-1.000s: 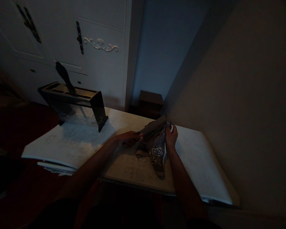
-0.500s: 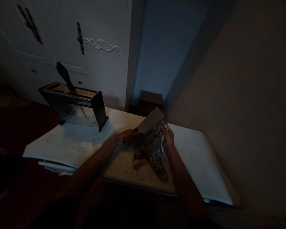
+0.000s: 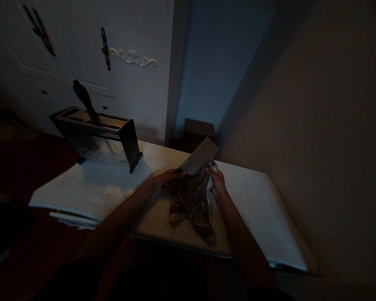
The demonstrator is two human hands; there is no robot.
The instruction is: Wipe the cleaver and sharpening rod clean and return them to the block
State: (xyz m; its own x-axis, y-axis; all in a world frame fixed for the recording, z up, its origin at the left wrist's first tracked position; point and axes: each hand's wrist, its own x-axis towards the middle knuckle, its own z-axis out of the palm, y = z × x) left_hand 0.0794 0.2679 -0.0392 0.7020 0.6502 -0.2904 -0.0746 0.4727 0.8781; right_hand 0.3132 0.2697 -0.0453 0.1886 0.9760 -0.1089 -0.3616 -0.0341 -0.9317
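Note:
In the head view, my left hand (image 3: 169, 179) is closed on the dark handle of a cleaver (image 3: 199, 155), whose broad grey blade points up and to the right. My right hand (image 3: 216, 182) grips a brown patterned cloth (image 3: 196, 198) with pale scroll designs, pressing it near the lower right edge of the blade. The rest of the cloth hangs down in folds towards the front of the table. Part of the blade's lower edge is hidden behind the cloth.
A knife block (image 3: 109, 125) with clear sides and one dark-handled knife (image 3: 83, 97) stands on the white table (image 3: 250, 209) to the left. Behind are a white cabinet (image 3: 138, 29) and a small brown box (image 3: 199, 126). A wall (image 3: 326, 125) rises at the right.
My right hand has moved slightly left and down along the blade with the cloth. The cloth's hanging end has swung left and lower. My left hand keeps its hold on the cleaver.

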